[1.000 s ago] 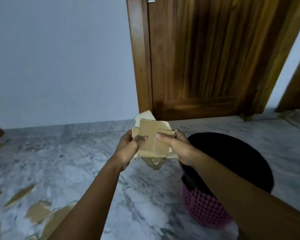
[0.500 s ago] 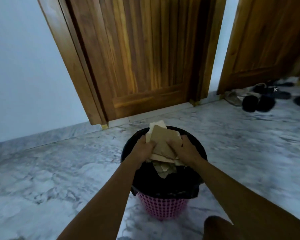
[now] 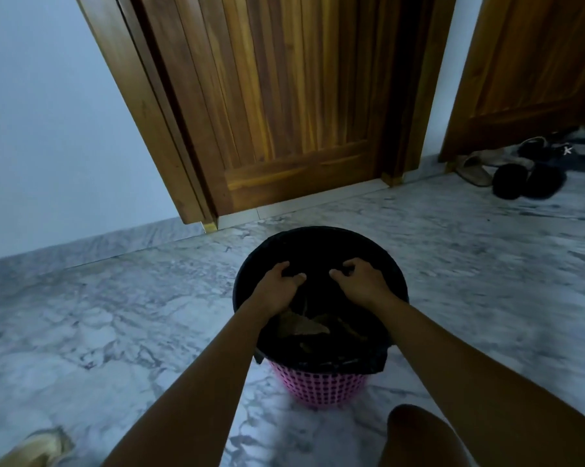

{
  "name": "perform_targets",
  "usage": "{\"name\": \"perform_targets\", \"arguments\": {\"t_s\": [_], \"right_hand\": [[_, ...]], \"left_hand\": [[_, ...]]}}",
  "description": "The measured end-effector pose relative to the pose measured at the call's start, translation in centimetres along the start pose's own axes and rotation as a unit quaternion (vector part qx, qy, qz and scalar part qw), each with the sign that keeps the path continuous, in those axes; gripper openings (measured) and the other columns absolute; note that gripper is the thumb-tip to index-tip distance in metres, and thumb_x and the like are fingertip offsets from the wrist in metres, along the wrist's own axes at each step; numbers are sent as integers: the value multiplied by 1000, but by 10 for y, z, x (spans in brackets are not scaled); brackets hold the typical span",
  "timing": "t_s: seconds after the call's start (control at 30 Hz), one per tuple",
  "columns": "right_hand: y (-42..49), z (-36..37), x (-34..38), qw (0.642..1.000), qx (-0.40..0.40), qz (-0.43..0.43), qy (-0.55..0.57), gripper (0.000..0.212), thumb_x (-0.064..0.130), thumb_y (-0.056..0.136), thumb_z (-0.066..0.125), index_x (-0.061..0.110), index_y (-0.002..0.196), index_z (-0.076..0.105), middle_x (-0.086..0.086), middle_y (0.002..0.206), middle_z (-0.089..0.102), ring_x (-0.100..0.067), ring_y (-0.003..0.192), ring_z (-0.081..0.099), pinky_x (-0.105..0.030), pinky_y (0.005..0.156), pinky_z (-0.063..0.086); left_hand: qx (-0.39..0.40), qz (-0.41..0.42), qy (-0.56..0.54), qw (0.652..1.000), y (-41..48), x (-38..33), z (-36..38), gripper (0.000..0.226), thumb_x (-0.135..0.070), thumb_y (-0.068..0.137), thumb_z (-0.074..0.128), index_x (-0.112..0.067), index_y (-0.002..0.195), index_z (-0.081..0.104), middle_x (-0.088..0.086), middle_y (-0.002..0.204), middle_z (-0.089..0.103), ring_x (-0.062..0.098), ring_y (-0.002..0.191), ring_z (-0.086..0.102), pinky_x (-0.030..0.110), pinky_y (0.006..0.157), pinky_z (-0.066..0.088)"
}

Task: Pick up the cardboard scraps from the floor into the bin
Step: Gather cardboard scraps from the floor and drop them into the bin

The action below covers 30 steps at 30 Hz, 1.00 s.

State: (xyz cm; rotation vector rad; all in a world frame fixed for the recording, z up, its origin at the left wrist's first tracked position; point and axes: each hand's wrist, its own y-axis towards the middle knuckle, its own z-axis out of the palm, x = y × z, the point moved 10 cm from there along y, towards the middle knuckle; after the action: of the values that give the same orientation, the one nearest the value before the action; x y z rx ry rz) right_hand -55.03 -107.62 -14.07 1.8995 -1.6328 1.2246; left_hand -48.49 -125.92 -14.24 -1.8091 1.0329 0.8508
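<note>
Nearest you, your bare knee (image 3: 419,436) shows at the bottom edge, and one tan scrap (image 3: 31,448) lies on the marble floor (image 3: 115,315) at the lower left corner, well apart from the bin. Your forearms reach forward over the pink mesh bin (image 3: 318,387), which stands upright on the floor with a black liner (image 3: 318,244) folded over its rim. The cardboard scraps (image 3: 306,326) lie inside the liner, dim and low in the bin, below your wrists. Your left hand (image 3: 275,286) and right hand (image 3: 363,281) hang over the bin's mouth, side by side but not touching; the fingers (image 3: 350,263) of both are loosely curled and apart, holding nothing. Beyond the bin stands a closed wooden door (image 3: 284,112), with a pale wall (image 3: 48,129) to its left. Far right, sandals (image 3: 513,180) sit by a second door (image 3: 537,62).
</note>
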Motion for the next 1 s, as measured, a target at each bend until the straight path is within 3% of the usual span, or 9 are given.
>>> {"name": "perform_targets", "arguments": {"t_s": [0.1, 0.23, 0.33, 0.43, 0.5, 0.57, 0.67, 0.83, 1.0], "right_hand": [[3, -4, 19, 1000, 7, -24, -18, 46, 42, 98, 59, 15, 135, 56, -9, 133, 59, -25, 109, 60, -30, 88, 49], [0, 11, 65, 996, 2, -88, -9, 20, 34, 98, 58, 23, 109, 70, 0, 108, 70, -16, 93, 65, -35, 88, 56], [-3, 46, 117, 987, -14, -158, 3, 18, 31, 96, 58, 20, 95, 72, 2, 93, 73, -17, 87, 68, -38, 85, 57], [-10, 102, 164, 975, -9, -222, -15, 20, 27, 92, 59, 15, 83, 71, -2, 86, 73, -22, 84, 68, -32, 77, 55], [-19, 155, 191, 966, 21, -256, -37, 20, 28, 90, 60, 13, 86, 71, -5, 90, 73, -25, 89, 67, -32, 79, 55], [-42, 225, 209, 958, 93, -264, -60, 15, 33, 88, 60, 22, 87, 70, -2, 97, 73, -25, 91, 67, -33, 83, 56], [-61, 288, 198, 950, 164, -250, -96, 7, 37, 83, 61, 33, 82, 67, 0, 101, 73, -26, 93, 68, -33, 85, 57], [-193, 435, 222, 861, 344, -329, -180, 5, 39, 83, 63, 35, 81, 66, 0, 106, 73, -25, 101, 66, -32, 87, 55], [-310, 514, 205, 782, 446, -369, -229, 13, 40, 85, 63, 32, 92, 69, 3, 113, 71, -21, 104, 67, -37, 89, 56]], "left_hand": [[-16, 25, 1, 1000, -4, -13, -12, 51, -33, 95, 59, -20, 142, 44, -5, 94, 64, 20, 92, 64, 33, 77, 54], [-81, 78, -35, 993, -10, -22, -53, 29, -26, 93, 62, -27, 122, 63, -1, 94, 71, 21, 90, 70, 43, 86, 58], [-151, 121, -61, 979, -23, -17, -106, 15, -22, 91, 60, -31, 97, 70, 2, 94, 75, 21, 86, 73, 38, 77, 59], [-222, 125, -46, 966, -47, 16, -165, 15, -19, 91, 59, -24, 99, 71, 3, 100, 74, 21, 88, 72, 34, 73, 56], [-273, 107, -29, 956, -76, 54, -209, 15, -19, 90, 59, -26, 95, 71, 1, 100, 74, 19, 89, 71, 32, 76, 54], [-337, 51, -16, 940, -120, 112, -254, 16, -17, 89, 59, -27, 93, 71, 0, 97, 74, 16, 88, 71, 30, 79, 54], [-351, -12, 44, 935, -171, 164, -272, 17, -24, 86, 59, -30, 96, 71, -1, 94, 75, 13, 86, 71, 28, 83, 55], [-472, -151, 65, 866, -351, 273, -331, 17, -23, 89, 60, -26, 101, 72, -3, 94, 72, 11, 88, 69, 23, 77, 52], [-491, -254, 43, 832, -485, 342, -317, 19, -22, 90, 59, -22, 103, 72, 1, 97, 72, 18, 82, 66, 24, 68, 50]]}}
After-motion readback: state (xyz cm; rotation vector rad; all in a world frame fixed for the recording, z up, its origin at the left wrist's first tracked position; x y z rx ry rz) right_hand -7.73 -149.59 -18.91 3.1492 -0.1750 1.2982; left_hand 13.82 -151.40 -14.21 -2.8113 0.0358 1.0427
